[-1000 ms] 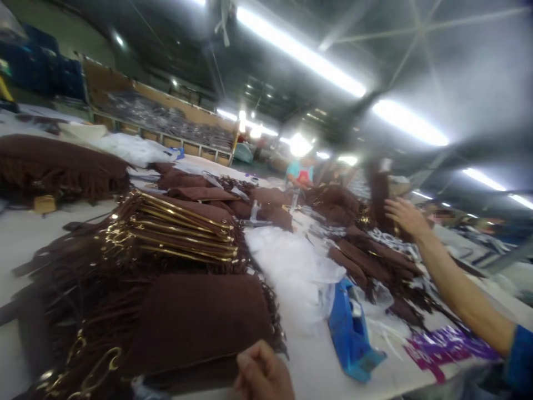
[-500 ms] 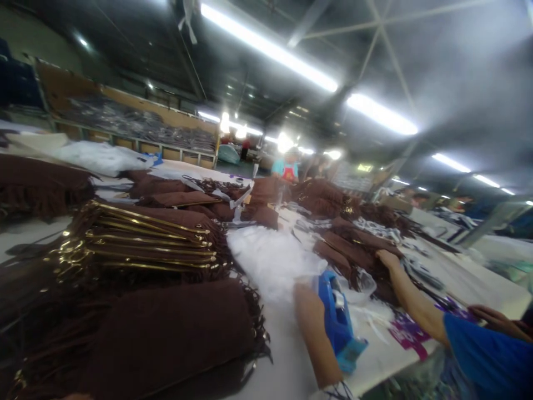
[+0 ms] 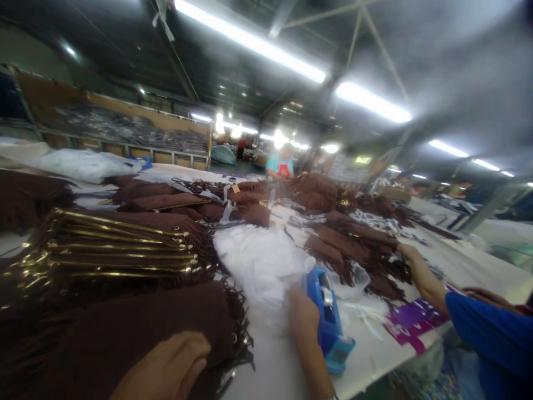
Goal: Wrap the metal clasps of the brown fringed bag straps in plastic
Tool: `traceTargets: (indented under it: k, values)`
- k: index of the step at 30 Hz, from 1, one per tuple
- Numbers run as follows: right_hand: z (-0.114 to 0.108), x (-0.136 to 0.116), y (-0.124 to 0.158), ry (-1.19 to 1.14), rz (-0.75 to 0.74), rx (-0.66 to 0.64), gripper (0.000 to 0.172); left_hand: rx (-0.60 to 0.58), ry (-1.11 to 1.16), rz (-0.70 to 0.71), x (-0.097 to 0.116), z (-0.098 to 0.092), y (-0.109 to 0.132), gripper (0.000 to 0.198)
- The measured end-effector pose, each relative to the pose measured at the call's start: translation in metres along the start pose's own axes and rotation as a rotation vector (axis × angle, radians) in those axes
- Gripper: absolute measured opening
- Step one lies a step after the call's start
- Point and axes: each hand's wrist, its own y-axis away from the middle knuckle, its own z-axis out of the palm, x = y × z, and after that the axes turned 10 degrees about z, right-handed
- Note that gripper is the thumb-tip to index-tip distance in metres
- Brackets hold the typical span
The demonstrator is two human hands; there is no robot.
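Observation:
My left hand (image 3: 166, 364) is over a brown fringed fabric bag (image 3: 166, 311) in the lower left. Its fingers are loosely stretched, with nothing seen in them. My right hand (image 3: 303, 314) reaches to the near edge of a heap of thin white plastic bags (image 3: 258, 255). Its fingers are blurred and hidden there, so I cannot tell whether they grip a bag. Right beside that hand stands a blue tape dispenser (image 3: 328, 316). Behind my left hand lies a stack of brown bags with gold zips (image 3: 125, 244).
At the right, a co-worker's hand (image 3: 410, 255) touches a pile of brown bags (image 3: 350, 241). Purple printed packaging (image 3: 412, 322) lies at the edge of the white table (image 3: 375, 361). Another person (image 3: 280, 164) stands beyond the table. More white plastic (image 3: 87, 164) lies far left.
My left hand has come into view from the bottom edge, over the brown bag. My right hand stays by the plastic bags. The view has shifted slightly, and the co-worker's hand has moved right.

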Motion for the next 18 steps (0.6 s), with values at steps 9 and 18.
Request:
traceTargets:
  k: [9,18]
  values:
    - [-0.005,0.001,0.010,-0.460,0.021,0.005,0.024,-0.208,0.464,-0.298,0.035,0.098,-0.106,0.021]
    - [-0.004,-0.001,0.016,-0.810,0.082,-0.083,0.045,-0.284,0.377,-0.268,0.016,0.170,-0.128,0.025]
